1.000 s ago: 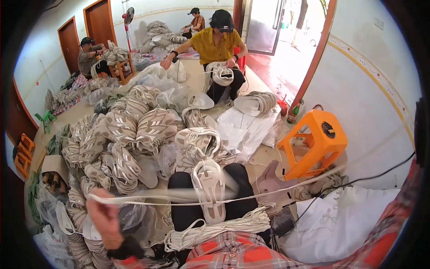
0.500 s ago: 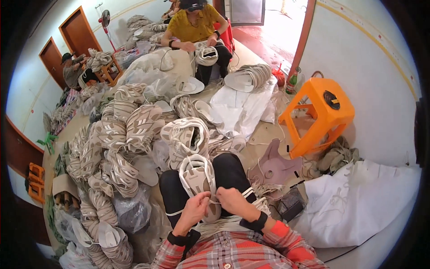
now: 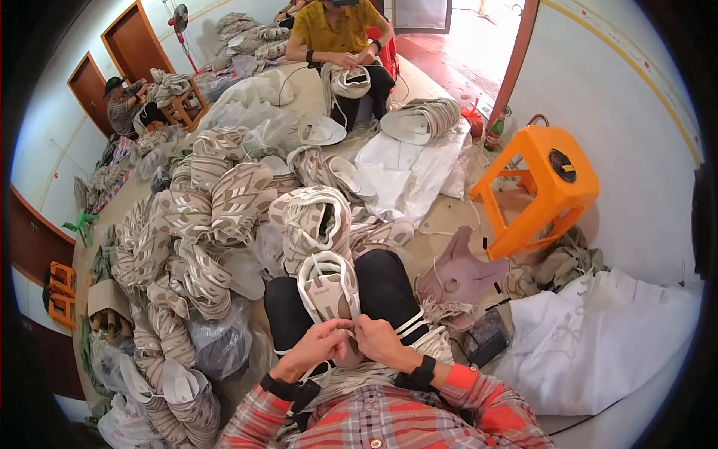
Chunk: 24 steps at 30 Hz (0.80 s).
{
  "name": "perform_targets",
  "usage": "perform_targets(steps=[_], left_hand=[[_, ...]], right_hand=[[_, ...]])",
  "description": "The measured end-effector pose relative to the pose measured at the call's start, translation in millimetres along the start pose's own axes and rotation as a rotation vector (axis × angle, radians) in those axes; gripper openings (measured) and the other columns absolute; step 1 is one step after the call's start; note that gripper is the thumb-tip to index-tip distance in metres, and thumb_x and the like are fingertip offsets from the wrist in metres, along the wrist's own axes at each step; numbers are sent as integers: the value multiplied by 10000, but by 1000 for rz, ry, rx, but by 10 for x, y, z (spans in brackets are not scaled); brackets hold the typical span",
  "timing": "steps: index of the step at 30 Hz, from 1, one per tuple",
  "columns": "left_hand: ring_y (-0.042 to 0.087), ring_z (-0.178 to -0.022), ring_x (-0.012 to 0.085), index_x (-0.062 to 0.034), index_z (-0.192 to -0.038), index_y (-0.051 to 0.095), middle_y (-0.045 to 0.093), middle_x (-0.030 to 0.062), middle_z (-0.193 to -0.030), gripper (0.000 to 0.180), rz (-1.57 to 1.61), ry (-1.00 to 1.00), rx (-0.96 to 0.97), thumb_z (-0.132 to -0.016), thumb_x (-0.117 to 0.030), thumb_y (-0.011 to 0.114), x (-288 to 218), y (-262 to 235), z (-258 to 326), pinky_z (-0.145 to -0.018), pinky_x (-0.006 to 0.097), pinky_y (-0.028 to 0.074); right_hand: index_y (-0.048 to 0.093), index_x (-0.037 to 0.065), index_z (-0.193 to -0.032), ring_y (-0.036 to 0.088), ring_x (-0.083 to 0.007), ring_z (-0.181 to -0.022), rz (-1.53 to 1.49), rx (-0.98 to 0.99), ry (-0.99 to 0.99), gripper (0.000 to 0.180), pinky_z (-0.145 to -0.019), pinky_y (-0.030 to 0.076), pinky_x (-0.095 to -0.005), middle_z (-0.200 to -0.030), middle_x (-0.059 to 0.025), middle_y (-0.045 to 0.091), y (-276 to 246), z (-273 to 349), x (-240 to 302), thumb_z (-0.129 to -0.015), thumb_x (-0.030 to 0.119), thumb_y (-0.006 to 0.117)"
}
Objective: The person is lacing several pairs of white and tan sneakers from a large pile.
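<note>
A beige and white shoe upper (image 3: 329, 293) rests between my knees, its collar pointing away from me. My left hand (image 3: 318, 344) is closed at its lower left side, index finger and thumb on the upper. My right hand (image 3: 380, 343) pinches at the lacing area, with a pale shoelace partly hidden by the fingers. The fingertips of both hands meet over the middle of the upper. Off-white laces (image 3: 357, 380) lie in a bundle across my lap. Just beyond my knees stands another stack of shoe uppers (image 3: 318, 224).
Bundled shoe uppers (image 3: 202, 213) are heaped at the left, with plastic bags (image 3: 221, 340) among them. An orange stool (image 3: 550, 179) and white sacking (image 3: 583, 344) are at the right. A co-worker in a yellow shirt (image 3: 336, 34) sits ahead; another person (image 3: 123, 108) sits far left.
My two hands have come closer together, fingertips now meeting over the upper. My left forearm has swung outward to the left. The view has shifted slightly.
</note>
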<state>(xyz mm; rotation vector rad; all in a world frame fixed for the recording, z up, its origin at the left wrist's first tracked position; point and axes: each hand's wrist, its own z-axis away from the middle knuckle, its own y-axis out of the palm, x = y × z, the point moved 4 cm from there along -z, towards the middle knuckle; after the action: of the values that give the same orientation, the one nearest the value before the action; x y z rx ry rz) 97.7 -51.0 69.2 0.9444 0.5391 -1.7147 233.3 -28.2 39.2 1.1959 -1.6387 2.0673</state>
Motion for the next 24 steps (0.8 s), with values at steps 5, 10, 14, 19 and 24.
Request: perform_targets(steps=[5, 10, 14, 19, 24], left_hand=[[610, -659, 229, -39, -1107, 542, 601, 136, -693, 273, -946, 154, -7, -895, -151, 411, -271, 5, -74, -596, 353, 467], [601, -777, 365, -43, -900, 595, 618, 184, -770, 208, -1132, 179, 21, -821, -173, 453, -300, -11, -320, -667, 442, 463], [610, -688, 351, 21, -921, 525, 607, 198, -717, 221, -1363, 254, 54, -796, -162, 512, -330, 72, -360, -605, 418, 481], [630, -655, 331, 50, -867, 482, 610, 179, -671, 193, -1515, 355, 179, -763, -100, 545, -567, 184, -252, -561, 408, 488], [638, -567, 201, -15, -846, 467, 574, 97, -573, 128, -1833, 510, -326, -762, -71, 546, -1190, -239, 106, -423, 310, 470]], right_hand=[[524, -9, -824, 598, -396, -632, -272, -5, 90, 72, -546, 478, -418, -665, -209, 592, 45, 27, -115, -829, 56, 494], [510, -40, -847, 586, -439, -717, -212, 121, 68, 158, -615, 467, -472, -714, -271, 584, -81, 86, -72, -816, 115, 517], [509, -52, -880, 580, -460, -766, -112, 200, 71, 257, -668, 460, -501, -761, -298, 589, -5, 38, -116, -803, 188, 557], [524, -23, -906, 584, -446, -776, -239, 161, 63, 232, -684, 467, -488, -805, -267, 603, -77, -24, -94, -785, 169, 572], [554, 25, -849, 552, -371, -845, -178, -192, -226, 145, -711, 455, -429, -880, -184, 565, -527, 127, 61, -734, 108, 582]])
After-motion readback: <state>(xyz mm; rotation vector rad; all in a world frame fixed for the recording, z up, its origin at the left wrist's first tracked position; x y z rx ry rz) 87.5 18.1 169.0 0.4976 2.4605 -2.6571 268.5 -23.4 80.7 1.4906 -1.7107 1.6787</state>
